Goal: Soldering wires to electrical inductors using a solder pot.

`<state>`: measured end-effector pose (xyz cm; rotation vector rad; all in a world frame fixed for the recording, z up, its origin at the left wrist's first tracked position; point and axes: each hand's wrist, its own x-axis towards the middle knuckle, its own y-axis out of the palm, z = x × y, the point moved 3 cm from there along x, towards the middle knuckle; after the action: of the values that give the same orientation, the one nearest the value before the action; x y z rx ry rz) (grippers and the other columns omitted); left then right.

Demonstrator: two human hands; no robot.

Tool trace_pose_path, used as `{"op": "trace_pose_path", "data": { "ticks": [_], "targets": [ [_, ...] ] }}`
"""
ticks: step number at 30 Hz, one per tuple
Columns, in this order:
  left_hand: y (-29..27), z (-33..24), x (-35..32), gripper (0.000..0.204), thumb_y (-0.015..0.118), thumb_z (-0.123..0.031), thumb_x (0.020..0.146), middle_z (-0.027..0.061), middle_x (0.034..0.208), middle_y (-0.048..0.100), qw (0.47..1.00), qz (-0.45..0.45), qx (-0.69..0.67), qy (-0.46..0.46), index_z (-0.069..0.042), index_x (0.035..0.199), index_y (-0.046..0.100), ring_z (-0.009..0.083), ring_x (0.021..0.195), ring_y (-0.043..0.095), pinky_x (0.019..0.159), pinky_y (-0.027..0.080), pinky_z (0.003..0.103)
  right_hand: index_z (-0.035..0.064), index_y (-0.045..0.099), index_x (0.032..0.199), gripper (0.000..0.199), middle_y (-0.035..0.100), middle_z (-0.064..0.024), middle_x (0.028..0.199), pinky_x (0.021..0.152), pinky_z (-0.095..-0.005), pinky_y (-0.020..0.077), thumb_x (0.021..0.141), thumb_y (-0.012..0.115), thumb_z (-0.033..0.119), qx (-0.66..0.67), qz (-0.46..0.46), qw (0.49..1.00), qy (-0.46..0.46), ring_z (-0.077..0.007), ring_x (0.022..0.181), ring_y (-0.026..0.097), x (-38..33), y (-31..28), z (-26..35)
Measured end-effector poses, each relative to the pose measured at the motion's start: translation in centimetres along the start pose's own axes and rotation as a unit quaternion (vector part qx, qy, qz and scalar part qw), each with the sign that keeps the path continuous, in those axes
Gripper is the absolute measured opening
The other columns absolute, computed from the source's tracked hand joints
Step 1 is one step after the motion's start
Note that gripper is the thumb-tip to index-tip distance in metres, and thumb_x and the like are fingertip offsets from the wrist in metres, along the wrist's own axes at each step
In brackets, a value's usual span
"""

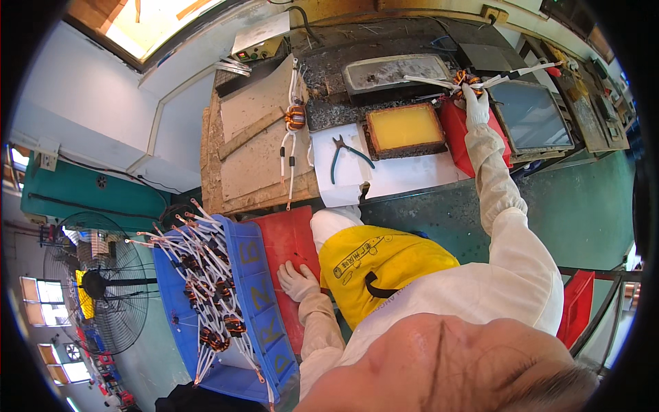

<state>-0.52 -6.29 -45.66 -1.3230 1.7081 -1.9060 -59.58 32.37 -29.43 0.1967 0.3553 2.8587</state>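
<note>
My right hand (476, 110), in a white glove, is closed on a toroidal coil (461, 77) wound with copper and black. White leads stick out of the coil to both sides, above a red bin (456, 137) at the bench's right part. My left hand (298, 281), also gloved, lies with fingers apart on a red panel (274, 240) beside a blue crate (257, 288). A second coil (296, 118) with white leads lies on the bench's left side. Green-handled cutters (350, 156) rest on white paper, with nothing touching them.
Several coils (214, 288) with white leads fill the blue crate. A tray of yellow material (405, 127) and a grey metal-rimmed tray (395, 73) sit mid-bench. A glass-topped panel (532, 115) stands right. A floor fan (103, 281) is left, a small control box (258, 49) behind.
</note>
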Motion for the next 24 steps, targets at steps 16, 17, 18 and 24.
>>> {"op": "trace_pose_path", "data": {
  "ticks": [16,17,18,24],
  "targets": [
    [0.05,-0.02,0.02,0.047,0.067,-0.033,0.094,0.017,0.14,0.058,1.0,-0.004,0.004,0.001,-0.008,0.133,0.061,0.0415,0.133,0.053,0.111,0.045,0.055,0.0004,0.056,0.121,0.042,0.071,-0.011,0.099,0.056,-0.0272,0.062,0.093,0.079,0.021,0.002,0.002,1.0,0.0,-0.0151,0.064,0.069,-0.32,0.26,0.48],
    [0.03,-0.04,0.01,0.047,0.067,-0.033,0.094,0.0169,0.14,0.058,1.0,-0.008,0.006,0.004,-0.008,0.134,0.061,0.0415,0.132,0.053,0.111,0.045,0.055,0.0003,0.056,0.121,0.042,0.071,-0.0112,0.099,0.056,-0.0272,0.0621,0.093,0.079,0.021,0.0,0.002,1.0,-0.001,-0.0152,0.065,0.07,-0.31,0.26,0.49],
    [0.01,-0.05,0.0,0.047,0.067,-0.033,0.094,0.0169,0.14,0.058,1.0,-0.01,0.006,0.005,-0.008,0.134,0.061,0.0415,0.132,0.053,0.111,0.045,0.055,0.0002,0.056,0.122,0.042,0.071,-0.0113,0.1,0.057,-0.0272,0.0622,0.093,0.078,0.021,-0.004,-0.003,1.0,0.003,-0.0153,0.066,0.07,-0.31,0.21,0.45],
    [-0.03,-0.07,0.0,0.046,0.065,-0.034,0.096,0.0161,0.142,0.058,1.0,-0.008,0.006,0.002,-0.008,0.134,0.061,0.0398,0.134,0.052,0.113,0.044,0.054,-0.0003,0.056,0.122,0.042,0.071,-0.0117,0.104,0.059,-0.0277,0.0629,0.093,0.078,0.02,-0.004,-0.002,1.0,-0.001,-0.0162,0.074,0.071,-0.04,0.12,0.08]
  ]
}}
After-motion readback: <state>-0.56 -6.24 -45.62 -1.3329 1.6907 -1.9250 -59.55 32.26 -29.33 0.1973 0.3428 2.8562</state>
